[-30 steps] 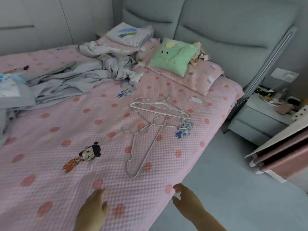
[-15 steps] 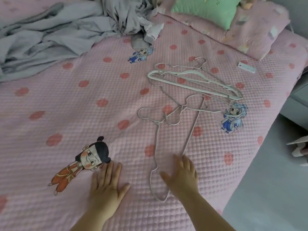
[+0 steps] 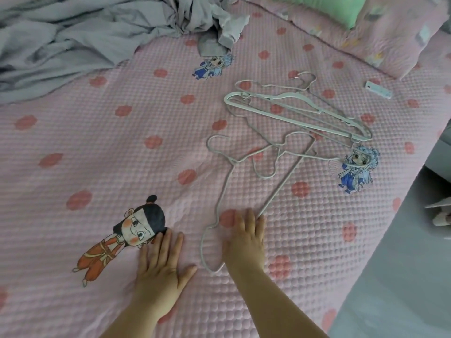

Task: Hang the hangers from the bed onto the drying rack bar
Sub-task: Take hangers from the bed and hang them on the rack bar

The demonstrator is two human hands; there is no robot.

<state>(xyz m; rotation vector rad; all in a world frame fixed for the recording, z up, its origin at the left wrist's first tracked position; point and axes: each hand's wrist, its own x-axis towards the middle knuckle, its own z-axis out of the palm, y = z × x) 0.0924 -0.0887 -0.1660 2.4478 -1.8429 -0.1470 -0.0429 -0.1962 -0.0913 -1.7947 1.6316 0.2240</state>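
The left hand (image 3: 158, 272) lies flat, fingers spread, on the bed (image 3: 122, 154). The right hand (image 3: 244, 240) rests straight-fingered on the nearest wire hanger (image 3: 224, 189). The other hangers (image 3: 292, 113) lie tangled beyond it.

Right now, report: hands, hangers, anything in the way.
Left hand flat on bedspread, open. Right hand open, touching nearest wire hanger. Other hangers tangled beyond, lying flat. Nothing lying over them; rack out of view.
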